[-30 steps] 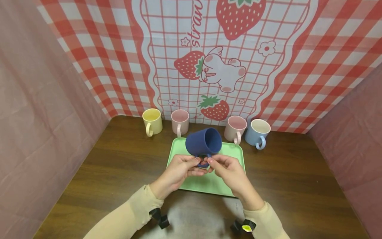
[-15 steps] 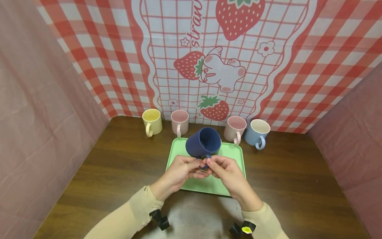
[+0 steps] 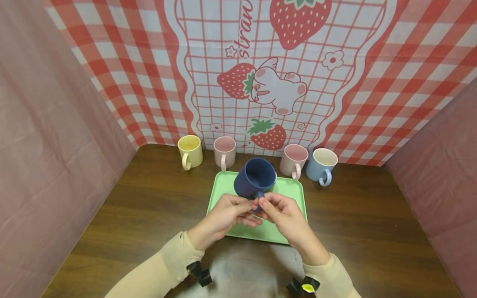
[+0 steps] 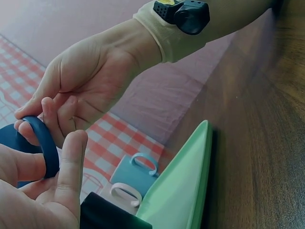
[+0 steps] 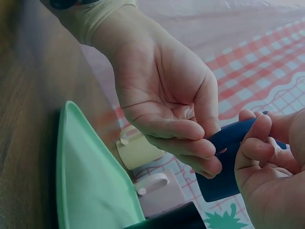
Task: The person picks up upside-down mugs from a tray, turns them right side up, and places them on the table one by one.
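A navy blue mug [image 3: 246, 182] is held up over a light green tray [image 3: 294, 192], tilted so that its opening faces up and toward me. My right hand [image 3: 288, 215] pinches the mug's handle between thumb and fingertips. From the other side, the thumb and fingers of my left hand [image 3: 225, 213] hold the same handle, the lower fingers loosely extended. Both wrist views show the blue handle [image 4: 44, 143] between the two hands, the fingertips of one hand close to those of the other. Most of the mug's body is hidden by the hands in the left wrist view.
Behind the tray, a yellow mug [image 3: 191, 153] and a pink mug [image 3: 225, 155] stand upright on the left. Another pink mug [image 3: 292, 159] and a light blue mug [image 3: 320, 163] stand close together on the right. A checked strawberry cloth [image 3: 149, 82] hangs behind the wooden table [image 3: 372, 231].
The navy mug has turned in my hands, its opening swinging from the right to face more toward me. Both hands stay near the same spot, fingers shifting slightly on the handle.
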`<state>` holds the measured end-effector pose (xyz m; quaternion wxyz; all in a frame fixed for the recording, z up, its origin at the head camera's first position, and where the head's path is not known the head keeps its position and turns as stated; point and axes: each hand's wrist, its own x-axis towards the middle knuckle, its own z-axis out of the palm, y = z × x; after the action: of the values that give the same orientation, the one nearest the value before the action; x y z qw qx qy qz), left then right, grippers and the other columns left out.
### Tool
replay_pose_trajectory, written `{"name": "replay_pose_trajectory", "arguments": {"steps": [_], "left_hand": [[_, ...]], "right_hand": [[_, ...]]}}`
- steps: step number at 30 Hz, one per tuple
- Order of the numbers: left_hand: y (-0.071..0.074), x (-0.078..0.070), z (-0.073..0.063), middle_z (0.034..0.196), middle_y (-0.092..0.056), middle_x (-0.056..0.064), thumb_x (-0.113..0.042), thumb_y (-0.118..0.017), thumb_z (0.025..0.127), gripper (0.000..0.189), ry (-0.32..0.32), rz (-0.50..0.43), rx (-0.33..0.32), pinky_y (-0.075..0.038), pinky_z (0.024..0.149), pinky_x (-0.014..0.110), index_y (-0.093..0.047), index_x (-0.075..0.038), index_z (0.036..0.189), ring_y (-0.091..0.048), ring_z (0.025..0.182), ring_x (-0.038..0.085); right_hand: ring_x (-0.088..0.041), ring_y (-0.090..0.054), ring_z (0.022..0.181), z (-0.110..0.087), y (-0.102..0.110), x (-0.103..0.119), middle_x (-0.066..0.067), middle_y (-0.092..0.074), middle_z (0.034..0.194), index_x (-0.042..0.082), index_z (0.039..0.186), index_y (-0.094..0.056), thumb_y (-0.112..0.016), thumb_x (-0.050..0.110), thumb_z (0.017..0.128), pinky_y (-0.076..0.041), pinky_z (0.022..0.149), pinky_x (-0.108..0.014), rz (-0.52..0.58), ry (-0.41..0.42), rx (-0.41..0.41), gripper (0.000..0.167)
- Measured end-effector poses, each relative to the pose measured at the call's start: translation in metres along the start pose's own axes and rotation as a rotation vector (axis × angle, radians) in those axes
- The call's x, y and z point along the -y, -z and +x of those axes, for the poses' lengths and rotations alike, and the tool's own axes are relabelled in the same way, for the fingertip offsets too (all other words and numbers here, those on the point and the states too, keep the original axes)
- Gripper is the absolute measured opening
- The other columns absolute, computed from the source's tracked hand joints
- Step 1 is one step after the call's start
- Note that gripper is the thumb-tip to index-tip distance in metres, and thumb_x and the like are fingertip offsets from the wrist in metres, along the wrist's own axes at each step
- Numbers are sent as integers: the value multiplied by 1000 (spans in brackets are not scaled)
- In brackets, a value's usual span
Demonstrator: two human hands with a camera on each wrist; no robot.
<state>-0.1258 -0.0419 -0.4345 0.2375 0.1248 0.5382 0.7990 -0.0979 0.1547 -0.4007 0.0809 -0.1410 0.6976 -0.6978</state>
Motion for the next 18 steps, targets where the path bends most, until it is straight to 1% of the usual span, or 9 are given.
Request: {"name": "replay_pose_trajectory", "arguments": {"steps": [3, 4, 6, 8, 10, 18], "left_hand": [[0, 0, 0, 110, -72, 43, 1, -59, 108, 26, 5, 21, 7, -67, 74, 32, -70, 24, 112, -81, 78, 19], [-1, 0, -1, 110, -71, 44, 0, -59, 107, 28, 7, 28, 9, -67, 73, 32, -69, 26, 113, -81, 78, 19], [-1, -1, -1, 107, -72, 42, -1, -60, 107, 30, 9, 39, 12, -67, 73, 32, -67, 28, 114, -81, 77, 19], [-1, -2, -1, 104, -74, 39, -2, -60, 107, 32, 10, 54, 17, -67, 72, 32, -67, 28, 115, -81, 77, 19], [-1, -3, -1, 102, -75, 37, -4, -61, 107, 34, 12, 71, 24, -67, 72, 33, -67, 27, 115, -81, 77, 19], [1, -4, -1, 110, -72, 41, -8, -61, 105, 36, 23, 146, 55, -67, 72, 34, -69, 25, 117, -81, 78, 18]], "right_hand": [[-7, -59, 78, -1, 0, 3, 1, -70, 92, -20, 114, -65, -58, 6, 114, -54, 73, -19, -33, 3, -1, 27], [-7, -58, 76, -2, -1, 3, -1, -69, 91, -19, 113, -66, -58, 6, 113, -51, 69, -19, -45, 3, -2, 26], [-7, -57, 74, -2, -1, 5, -2, -68, 90, -17, 113, -67, -58, 6, 113, -48, 66, -19, -60, -2, -5, 25], [-7, -56, 73, -3, -2, 6, -4, -67, 89, -17, 112, -67, -59, 6, 113, -46, 64, -19, -71, -3, -6, 24], [-8, -56, 73, -4, -3, 7, -4, -68, 90, -17, 112, -66, -58, 5, 113, -46, 64, -20, -73, -2, -4, 23], [-7, -51, 69, -3, -3, 5, -8, -67, 87, -15, 109, -68, -58, 5, 113, -42, 60, -19, -92, 54, -1, 22]]}}
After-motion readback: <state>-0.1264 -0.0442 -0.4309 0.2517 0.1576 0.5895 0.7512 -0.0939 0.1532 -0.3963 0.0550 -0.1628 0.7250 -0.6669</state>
